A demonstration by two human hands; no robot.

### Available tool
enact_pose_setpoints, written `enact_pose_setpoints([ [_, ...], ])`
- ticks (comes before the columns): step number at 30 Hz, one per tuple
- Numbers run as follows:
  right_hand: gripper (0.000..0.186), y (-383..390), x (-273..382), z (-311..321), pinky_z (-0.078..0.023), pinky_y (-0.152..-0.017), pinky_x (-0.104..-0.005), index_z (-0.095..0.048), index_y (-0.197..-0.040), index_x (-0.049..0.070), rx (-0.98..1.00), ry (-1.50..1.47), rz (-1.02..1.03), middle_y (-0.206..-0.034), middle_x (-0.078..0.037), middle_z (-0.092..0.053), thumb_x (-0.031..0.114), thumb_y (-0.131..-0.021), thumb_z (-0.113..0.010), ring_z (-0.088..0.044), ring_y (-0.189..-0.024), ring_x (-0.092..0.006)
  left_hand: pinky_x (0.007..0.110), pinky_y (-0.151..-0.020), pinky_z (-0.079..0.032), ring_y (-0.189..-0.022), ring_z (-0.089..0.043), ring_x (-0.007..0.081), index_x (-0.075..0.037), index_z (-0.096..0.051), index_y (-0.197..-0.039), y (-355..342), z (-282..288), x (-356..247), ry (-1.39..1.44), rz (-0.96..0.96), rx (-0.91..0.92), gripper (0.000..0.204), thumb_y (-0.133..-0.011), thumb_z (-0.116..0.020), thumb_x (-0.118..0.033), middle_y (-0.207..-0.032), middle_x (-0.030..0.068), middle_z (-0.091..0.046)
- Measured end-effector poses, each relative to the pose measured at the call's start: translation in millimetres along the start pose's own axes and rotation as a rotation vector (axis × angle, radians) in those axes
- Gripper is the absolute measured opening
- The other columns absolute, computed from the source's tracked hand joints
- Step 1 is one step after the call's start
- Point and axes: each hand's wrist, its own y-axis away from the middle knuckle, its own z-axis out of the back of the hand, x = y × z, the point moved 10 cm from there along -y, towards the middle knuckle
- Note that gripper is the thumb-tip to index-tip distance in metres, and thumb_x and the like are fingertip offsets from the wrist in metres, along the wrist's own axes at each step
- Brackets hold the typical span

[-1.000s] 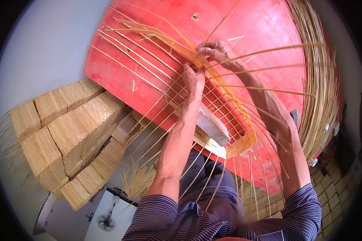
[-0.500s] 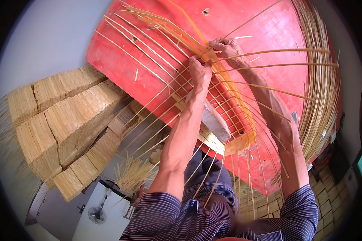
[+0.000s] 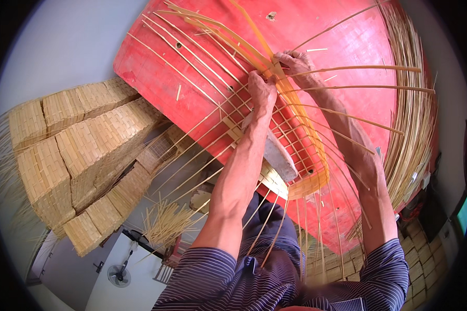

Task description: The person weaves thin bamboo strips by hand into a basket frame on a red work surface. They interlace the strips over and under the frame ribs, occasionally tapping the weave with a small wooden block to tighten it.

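A half-woven bamboo basket (image 3: 294, 120) lies on the red table (image 3: 342, 33), its base an open grid of thin strips. Flat, orange-tinted bamboo strips (image 3: 310, 136) run around its right side and bend at the far corner. At that corner my left hand (image 3: 263, 89) is closed, its fingers pinching the strips on the inner side. My right hand (image 3: 298, 65), just beyond to the right, pinches a flat strip between thumb and fingers. A grey stone block (image 3: 280, 154) rests on the grid beside my left forearm. My fingertips partly hide the corner weave.
Long loose splints (image 3: 402, 72) spread out from the basket. A thick bundle of thin splints (image 3: 417, 124) curves along the table's right edge. Stacked woven baskets (image 3: 91, 147) stand at the left. A cluster of cut splints (image 3: 166, 223) and a fan (image 3: 119, 276) are lower left.
The view has shifted slightly. Both hands stay at the far corner, the right fingers changing position only a little. The stone block lies as before on the grid.
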Motion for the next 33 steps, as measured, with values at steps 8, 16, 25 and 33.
enact_pose_setpoints([
  [8,0.051,53,2,140,-0.061,-0.069,-0.0390,-0.061,-0.121,0.001,-0.128,0.000,-0.053,-0.105,-0.013,-0.068,0.040,-0.091,-0.070,-0.070,-0.085,-0.0245,0.037,-0.078,-0.057,-0.089,-0.069,0.0276,0.004,-0.043,-0.133,-34,1,56,0.052,0.236,0.118,0.055,-0.087,-0.066,-0.015,-0.108,0.0224,-0.066],
  [16,0.021,200,289,378,-0.050,-0.051,-0.0235,-0.066,-0.101,0.008,-0.660,0.573,0.446,-0.077,0.001,-0.062,0.028,-0.096,-0.063,-0.062,-0.062,-0.0093,0.046,-0.084,-0.055,-0.098,-0.068,0.0383,-0.003,-0.064,-0.115,-57,41,-136,-0.326,-0.542,0.224,0.032,-0.084,-0.057,-0.002,-0.113,0.0230,-0.067],
  [25,0.031,128,193,-22,-0.062,-0.053,-0.0395,-0.058,-0.082,-0.015,-0.110,0.827,-0.148,-0.074,-0.028,-0.070,0.014,-0.091,-0.053,-0.074,-0.063,-0.0323,0.056,-0.093,-0.046,-0.113,-0.060,0.0371,-0.019,-0.063,-0.126,-76,-15,-171,-0.803,-0.845,0.392,0.043,-0.085,-0.066,-0.007,-0.123,0.0106,-0.061],
  [33,0.032,42,32,26,-0.061,-0.050,-0.0365,-0.060,-0.082,-0.015,-0.542,0.350,-0.208,-0.072,-0.024,-0.071,0.014,-0.092,-0.056,-0.074,-0.063,-0.0318,0.058,-0.098,-0.041,-0.119,-0.057,0.0338,-0.020,-0.060,-0.129,-92,-51,-148,-0.937,-0.908,0.548,0.043,-0.086,-0.067,-0.012,-0.133,0.0090,-0.058],
])
